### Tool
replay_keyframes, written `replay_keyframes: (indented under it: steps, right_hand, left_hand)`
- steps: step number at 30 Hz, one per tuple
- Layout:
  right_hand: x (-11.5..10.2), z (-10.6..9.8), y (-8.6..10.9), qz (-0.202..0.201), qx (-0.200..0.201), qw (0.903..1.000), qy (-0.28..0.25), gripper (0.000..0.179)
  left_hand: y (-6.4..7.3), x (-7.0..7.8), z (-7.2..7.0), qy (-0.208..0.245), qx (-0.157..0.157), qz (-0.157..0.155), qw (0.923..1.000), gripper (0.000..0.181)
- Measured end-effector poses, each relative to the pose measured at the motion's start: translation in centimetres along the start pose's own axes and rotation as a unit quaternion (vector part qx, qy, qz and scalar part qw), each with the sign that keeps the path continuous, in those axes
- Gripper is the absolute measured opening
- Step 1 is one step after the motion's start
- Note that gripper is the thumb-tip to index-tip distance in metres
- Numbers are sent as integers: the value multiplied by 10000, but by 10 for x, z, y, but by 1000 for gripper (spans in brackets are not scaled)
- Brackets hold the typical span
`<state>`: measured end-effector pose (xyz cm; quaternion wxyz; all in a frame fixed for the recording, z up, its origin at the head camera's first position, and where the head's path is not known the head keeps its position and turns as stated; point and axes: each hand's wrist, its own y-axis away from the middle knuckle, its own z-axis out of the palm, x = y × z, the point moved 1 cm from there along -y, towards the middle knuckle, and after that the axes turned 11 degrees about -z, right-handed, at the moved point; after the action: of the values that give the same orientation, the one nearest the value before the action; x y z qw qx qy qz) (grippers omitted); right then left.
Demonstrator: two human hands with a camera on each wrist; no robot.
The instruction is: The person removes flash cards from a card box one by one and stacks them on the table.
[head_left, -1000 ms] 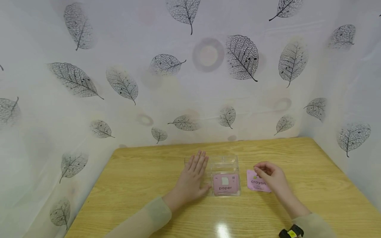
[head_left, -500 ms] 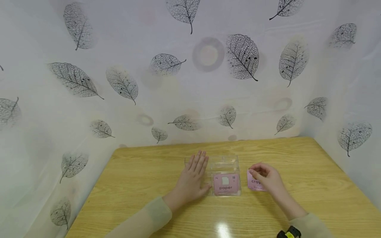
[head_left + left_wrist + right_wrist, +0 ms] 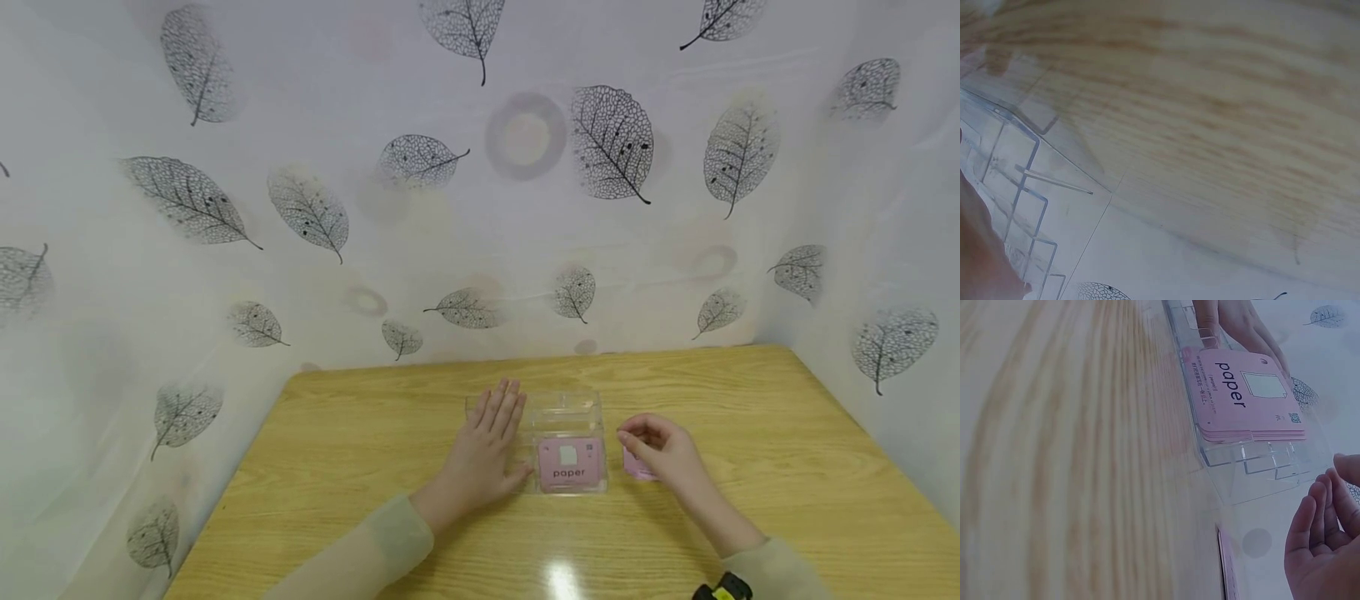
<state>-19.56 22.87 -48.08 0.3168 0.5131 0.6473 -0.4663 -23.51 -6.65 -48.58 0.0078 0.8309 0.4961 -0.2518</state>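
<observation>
The flat left hand (image 3: 480,458) should steady the clear stand (image 3: 566,425); the empty, loosely curled right hand (image 3: 667,454) best pinches the pink card (image 3: 636,467) edgewise.

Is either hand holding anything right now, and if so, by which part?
Nothing is visibly held. The right hand hovers near the loose pink cards; the left hand lies flat against the clear holder, with no visible grip.

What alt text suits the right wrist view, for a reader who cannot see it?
Pink cards, the top one printed "paper", sit in a clear plastic holder on a wood-grain tabletop, with the left hand beyond. The right hand, lower right, is loosely curled, holding nothing visible.
</observation>
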Motion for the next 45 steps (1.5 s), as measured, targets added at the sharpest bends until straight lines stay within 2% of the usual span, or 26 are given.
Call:
replay_keyframes:
  steps: [5, 20, 29, 37, 45]
  right_hand:
    - [-2, 4, 0, -94, -13, 9999, -56, 15]
    - [4, 10, 2, 295, -206, 9983, -459, 19]
    - [2, 15, 2, 13, -200, 9986, -486, 16]
    - [1, 18, 2, -231, -221, 9990, -317, 13]
    - [1, 22, 1, -17, -212, 9995, -247, 16]
  left_hand:
    - [1, 1, 0, -41, -50, 0, 10000, 101]
    - [0, 1, 2, -62, 111, -15, 9999, 102]
    - [1, 1, 2, -35, 181, -33, 9998, 102]
    - [0, 1, 5, 10, 83, -32, 10000, 103]
    - [0, 1, 5, 32, 167, -27, 9999, 103]
